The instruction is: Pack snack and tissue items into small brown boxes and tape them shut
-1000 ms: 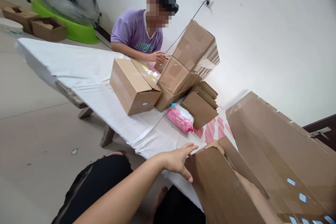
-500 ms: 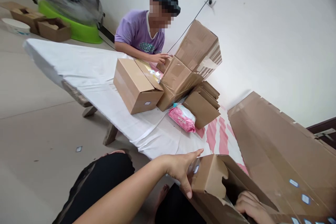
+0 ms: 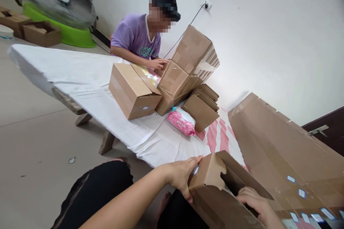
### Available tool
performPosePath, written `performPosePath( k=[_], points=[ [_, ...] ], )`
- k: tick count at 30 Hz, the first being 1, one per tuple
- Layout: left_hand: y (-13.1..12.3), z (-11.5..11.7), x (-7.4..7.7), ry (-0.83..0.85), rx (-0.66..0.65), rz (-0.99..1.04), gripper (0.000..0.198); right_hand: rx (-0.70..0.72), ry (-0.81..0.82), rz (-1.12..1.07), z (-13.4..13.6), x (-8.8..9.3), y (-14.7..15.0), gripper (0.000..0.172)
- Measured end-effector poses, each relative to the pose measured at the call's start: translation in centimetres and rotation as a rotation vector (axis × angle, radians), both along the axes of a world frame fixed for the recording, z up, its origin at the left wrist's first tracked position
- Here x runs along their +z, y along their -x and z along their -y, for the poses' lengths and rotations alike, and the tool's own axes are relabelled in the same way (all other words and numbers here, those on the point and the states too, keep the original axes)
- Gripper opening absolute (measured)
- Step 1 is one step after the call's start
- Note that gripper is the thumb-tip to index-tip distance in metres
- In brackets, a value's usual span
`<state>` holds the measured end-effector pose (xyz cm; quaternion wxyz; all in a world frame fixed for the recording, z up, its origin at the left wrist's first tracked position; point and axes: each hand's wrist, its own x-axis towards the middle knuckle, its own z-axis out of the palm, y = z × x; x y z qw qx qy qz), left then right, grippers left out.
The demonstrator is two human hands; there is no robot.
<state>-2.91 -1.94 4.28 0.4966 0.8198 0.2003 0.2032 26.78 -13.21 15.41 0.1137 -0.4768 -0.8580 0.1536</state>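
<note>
An open cardboard box (image 3: 220,204) is tilted at the lower right, close to my lap. Against its near end, my left hand (image 3: 180,177) grips the corner, thumb low and fingers along the top side, beside a small white label (image 3: 196,170). My right hand (image 3: 251,200) reaches into the opening with bent fingers. Its fingertips are hidden inside the box, and I cannot see what they hold, if anything. A torn flap edge shows near the opening.
A white-covered table (image 3: 86,75) carries a closed carton (image 3: 133,91), stacked cartons (image 3: 192,52), folded cardboard (image 3: 201,109) and a pink wipes pack (image 3: 182,121). Across it sits a person (image 3: 134,39). Large cardboard (image 3: 279,143) with several labels stands right; a fan (image 3: 61,0) stands far left.
The view has shifted slightly right, so most things sit further left. My left hand stays on the box end, and my right hand stays inside the opening. The box is tilted slightly differently.
</note>
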Motion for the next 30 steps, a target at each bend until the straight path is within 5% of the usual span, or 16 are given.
performPosePath(
  k=[3,11,15,18,24,30],
  points=[
    [1.0,-0.1,1.0,0.053,-0.003,0.025,0.141,-0.088,0.01,-0.167,0.3,2.4,1.7,0.038],
    [4.2,-0.8,2.8,0.033,0.117,0.187,0.13,-0.757,-0.152,-0.824,0.2,5.1,3.2,0.034],
    [5.5,-1.9,2.3,-0.011,0.267,0.189,0.122,-0.798,-0.445,-1.156,-0.9,7.2,2.1,0.04],
    [6.9,-3.3,1.7,-0.005,0.406,0.182,0.114,-0.766,-0.606,-1.204,-1.0,8.2,1.0,0.038],
    [8.2,-5.6,0.1,-0.197,0.908,0.164,0.076,-0.801,-0.504,-1.111,0.1,5.9,0.2,0.038],
    [5.3,-2.5,1.4,-0.432,1.339,0.13,0.065,-0.666,-0.345,-0.801,1.2,2.5,0.8,0.033]
  ],
)
